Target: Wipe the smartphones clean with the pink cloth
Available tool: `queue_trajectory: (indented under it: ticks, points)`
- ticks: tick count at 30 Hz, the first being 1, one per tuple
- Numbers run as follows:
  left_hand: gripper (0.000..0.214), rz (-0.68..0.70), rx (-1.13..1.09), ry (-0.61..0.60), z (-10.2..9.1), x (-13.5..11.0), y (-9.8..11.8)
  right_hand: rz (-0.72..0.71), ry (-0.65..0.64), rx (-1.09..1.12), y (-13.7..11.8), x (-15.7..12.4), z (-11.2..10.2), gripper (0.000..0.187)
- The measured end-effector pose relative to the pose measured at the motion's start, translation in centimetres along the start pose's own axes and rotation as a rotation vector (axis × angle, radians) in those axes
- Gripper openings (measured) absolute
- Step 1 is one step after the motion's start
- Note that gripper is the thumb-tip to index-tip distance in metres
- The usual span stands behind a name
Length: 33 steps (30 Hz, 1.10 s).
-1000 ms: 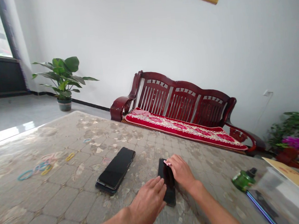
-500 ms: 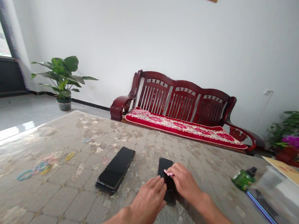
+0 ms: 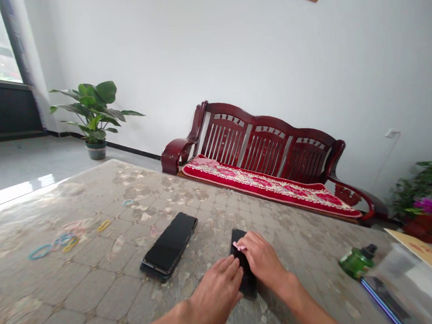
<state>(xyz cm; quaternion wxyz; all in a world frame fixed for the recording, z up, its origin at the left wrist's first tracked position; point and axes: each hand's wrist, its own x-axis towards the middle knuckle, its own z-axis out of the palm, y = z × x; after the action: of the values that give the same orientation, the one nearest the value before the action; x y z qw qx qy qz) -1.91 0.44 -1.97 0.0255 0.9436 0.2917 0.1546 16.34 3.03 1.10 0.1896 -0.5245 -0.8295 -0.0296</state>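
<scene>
Watching remotely, I'm seeing the black smartphone point(image 3: 247, 275) lying between both hands: left hand point(image 3: 217, 291) resting flat over its left edge, right hand point(image 3: 263, 258) pinching pink cloth point(image 3: 239, 246). I'm judging it light, stiff, slick, fragile; I'm favouring its long edges.

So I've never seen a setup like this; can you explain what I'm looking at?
There's no machine at work here: these are a person's own two bare hands. Every picture comes from one camera worn on that person's head, looking forward and down.

The left hand rests against a black phone lying on the patterned tabletop. The right hand pinches a small pink piece over that phone; I can't tell what it is made of.

To the left, another dark phone lies on top of a flat dark item, with coloured bands farther left. A green bottle stands to the right.
</scene>
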Motion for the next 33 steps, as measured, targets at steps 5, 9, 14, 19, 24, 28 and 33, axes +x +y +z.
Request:
queue_trajectory:
  ticks: [5,9,14,19,24,28,33]
  points:
    - [0.041,0.017,0.007,-0.02,0.0,0.0,-0.1,0.112,0.012,-0.06,1.1,4.0,0.8,0.025]
    - [0.041,0.009,0.003,-0.022,-0.1,-0.1,-0.2,0.091,-0.005,-0.028,0.7,4.1,0.9,0.025]
    - [0.042,-0.002,0.0,-0.014,-0.3,0.1,0.1,-0.051,-0.053,0.047,0.2,1.7,0.2,0.023]
    - [0.041,-0.007,-0.027,-0.032,-0.3,0.0,0.0,0.038,-0.012,-0.045,0.9,3.8,0.8,0.023]
    - [0.042,-0.001,-0.03,-0.013,-0.3,-0.1,-0.1,0.069,0.003,-0.009,0.7,4.4,1.1,0.025]
    - [0.038,0.002,-0.02,-0.012,-0.6,0.0,0.0,-0.054,-0.041,0.099,0.0,2.1,0.4,0.021]
    - [0.038,0.016,-0.013,0.005,-0.5,-0.1,0.0,-0.006,-0.028,0.062,0.5,2.4,0.1,0.024]
